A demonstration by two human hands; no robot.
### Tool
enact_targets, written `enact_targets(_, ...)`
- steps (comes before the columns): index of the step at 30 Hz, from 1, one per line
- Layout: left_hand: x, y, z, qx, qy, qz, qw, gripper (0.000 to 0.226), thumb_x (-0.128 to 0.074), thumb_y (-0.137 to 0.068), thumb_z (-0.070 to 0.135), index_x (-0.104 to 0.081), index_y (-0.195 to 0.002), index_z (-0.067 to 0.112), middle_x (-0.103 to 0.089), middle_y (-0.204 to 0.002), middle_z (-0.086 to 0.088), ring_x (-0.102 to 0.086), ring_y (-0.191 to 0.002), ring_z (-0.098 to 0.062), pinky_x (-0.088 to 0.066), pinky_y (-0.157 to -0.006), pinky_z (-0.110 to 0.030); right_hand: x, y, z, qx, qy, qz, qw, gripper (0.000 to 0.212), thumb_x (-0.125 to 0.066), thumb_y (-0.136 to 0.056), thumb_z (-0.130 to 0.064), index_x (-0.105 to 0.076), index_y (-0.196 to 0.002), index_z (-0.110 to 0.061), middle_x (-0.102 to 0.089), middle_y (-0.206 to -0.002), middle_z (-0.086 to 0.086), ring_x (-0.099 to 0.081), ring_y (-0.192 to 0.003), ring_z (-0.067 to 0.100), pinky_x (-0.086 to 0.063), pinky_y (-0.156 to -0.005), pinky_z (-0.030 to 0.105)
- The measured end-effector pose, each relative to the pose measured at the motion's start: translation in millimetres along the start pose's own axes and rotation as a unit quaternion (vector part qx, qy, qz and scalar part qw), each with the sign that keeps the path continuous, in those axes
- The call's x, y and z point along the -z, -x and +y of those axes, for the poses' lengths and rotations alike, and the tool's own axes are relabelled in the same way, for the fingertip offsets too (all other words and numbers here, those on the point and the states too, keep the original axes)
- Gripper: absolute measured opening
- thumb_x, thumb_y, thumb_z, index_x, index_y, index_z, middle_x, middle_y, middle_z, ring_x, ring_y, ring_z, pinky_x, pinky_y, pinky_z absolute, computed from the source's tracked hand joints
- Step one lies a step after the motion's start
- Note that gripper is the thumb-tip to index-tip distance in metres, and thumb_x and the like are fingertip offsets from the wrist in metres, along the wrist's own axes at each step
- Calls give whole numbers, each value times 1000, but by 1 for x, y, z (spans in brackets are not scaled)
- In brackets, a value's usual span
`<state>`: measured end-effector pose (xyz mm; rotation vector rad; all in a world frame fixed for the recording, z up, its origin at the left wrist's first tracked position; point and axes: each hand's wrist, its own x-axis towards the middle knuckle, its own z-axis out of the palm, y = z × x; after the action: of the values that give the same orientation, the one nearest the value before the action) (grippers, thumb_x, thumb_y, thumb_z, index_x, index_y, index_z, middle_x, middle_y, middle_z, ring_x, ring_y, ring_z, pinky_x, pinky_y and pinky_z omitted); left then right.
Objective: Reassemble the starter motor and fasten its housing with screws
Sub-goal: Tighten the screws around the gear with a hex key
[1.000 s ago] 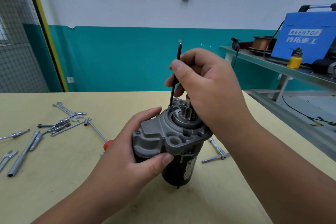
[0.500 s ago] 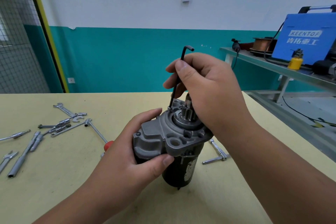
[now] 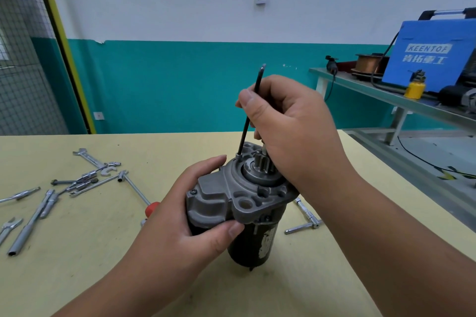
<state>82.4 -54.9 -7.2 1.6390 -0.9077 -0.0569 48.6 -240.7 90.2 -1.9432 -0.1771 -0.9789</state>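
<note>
- Standing upright near the middle of the yellow desk (image 3: 77,265) is the starter motor (image 3: 239,203). It has a black cylinder body below and a grey cast housing (image 3: 219,203) on top, with a small toothed pinion (image 3: 261,162) sticking up.
- The left hand (image 3: 185,229) grips the housing from the left, fingers curled behind it and thumb pressed on its near edge.
- The right hand (image 3: 296,131) pinches a thin black hex key (image 3: 251,110) between thumb and fingers. The key stands nearly upright, its lower tip touching the housing's far rim.
- Loose wrenches and socket bars (image 3: 85,177) lie scattered on the desk to the left of the motor.
- A red handle (image 3: 152,208) peeks out just behind the left hand.
- Two more metal bars (image 3: 306,219) lie near the motor's base on the right.
- A second desk (image 3: 360,82) at far right carries a blue welder (image 3: 432,56), a yellow oil can (image 3: 414,87) and a copper wire spool (image 3: 368,63).
</note>
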Motion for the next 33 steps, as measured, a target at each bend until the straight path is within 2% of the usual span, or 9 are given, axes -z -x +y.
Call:
enact_targets(6, 1, 0, -2, 2, -5, 0, 1000, 72, -86, -73, 47, -51, -134, 61, -69, -132, 23, -67, -122, -1, -45, -100, -8, 0, 1, -2, -2, 3, -5, 1000, 25, -65, -102, -29, -72, -89, -9, -63, -73, 14, -59, -67, 31, -48, -61, 44)
enact_targets(11, 1, -1, -1, 3, -2, -6, 1000, 72, -86, -73, 46, -51, -134, 62, -69, -132, 23, -68, -121, -1, -44, -98, -5, 0, 0, -2, -19, 4, -6, 1000, 15, -66, -99, -24, -73, -88, -17, -67, -74, 10, -64, -68, 31, -53, -64, 46)
enact_targets(16, 2, 0, -1, 9, -8, -3, 1000, 72, -86, -72, 50, -50, -133, 64, -69, -132, 25, -67, -122, 0, -43, -99, -4, 1, 1, -4, -28, -9, -8, 1000, 22, -57, -97, -21, -75, -86, -26, -68, -65, -5, -66, -62, 26, -50, -51, 32)
enact_targets(19, 2, 0, 0, 6, -3, -1, 1000, 73, -86, -72, 49, -51, -134, 62, -69, -132, 23, -67, -122, -1, -44, -99, -5, 1, 1, -5, -29, 1, -18, 999, 24, -59, -99, -16, -74, -83, -25, -70, -68, -4, -67, -65, 29, -54, -57, 42)
enact_targets(22, 0, 1, 1, 5, -6, 6, 1000, 77, -85, -72, 50, -46, -137, 65, -69, -133, 24, -68, -121, -1, -54, -97, -16, 2, 1, -8, -29, 10, -50, 998, 21, -57, -94, -23, -75, -83, -27, -71, -73, -1, -68, -68, 28, -55, -68, 47)
enact_targets(26, 0, 3, 1, -3, -35, 38, 999, 93, -82, -69, 57, -31, -145, 73, -56, -146, 29, -63, -126, 4, -46, -105, -29, 1, 2, -11, -15, 45, -106, 993, 20, -60, -93, -29, -74, -81, -21, -69, -74, 3, -66, -69, 22, -53, -68, 42)
enact_targets(29, 0, 2, 3, -3, -29, 15, 999, 86, -82, -72, 53, -37, -144, 69, -63, -139, 28, -64, -124, 3, -47, -105, -33, 2, 1, -10, -18, 43, -101, 994, 22, -63, -98, -21, -73, -79, -20, -68, -70, 6, -66, -68, 27, -53, -66, 44)
enact_targets(31, 0, 2, 3, 3, -23, 5, 1000, 83, -82, -73, 54, -39, -142, 69, -67, -134, 27, -66, -122, 2, -50, -102, -28, 2, 1, -11, -21, 47, -107, 993, 22, -63, -97, -20, -73, -77, -21, -68, -69, 6, -65, -67, 27, -54, -65, 43)
enact_targets(33, 0, 1, 1, 6, -9, -2, 1000, 79, -83, -73, 53, -43, -139, 68, -69, -130, 26, -68, -120, 2, -54, -95, -16, 1, 1, -11, -16, 58, -107, 992, 23, -62, -97, -20, -72, -77, -21, -68, -69, 4, -65, -66, 25, -54, -65, 43)
